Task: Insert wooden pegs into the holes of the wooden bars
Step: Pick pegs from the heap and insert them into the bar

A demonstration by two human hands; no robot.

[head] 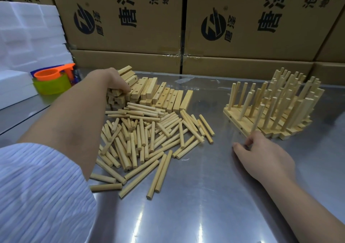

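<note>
A heap of loose wooden pegs lies in the middle of the metal table. Behind it is a stack of drilled wooden bars. My left hand reaches over the pegs and its curled fingers grip bars at the stack's left end. On the right stand several finished bars with upright pegs. My right hand rests on the table in front of them and pinches the bottom of one upright peg at the near edge of that group.
Large printed cardboard boxes form a wall along the back. White foam blocks are piled at the far left, with orange and green plastic cups beside them. The table's left edge runs diagonally near the foam.
</note>
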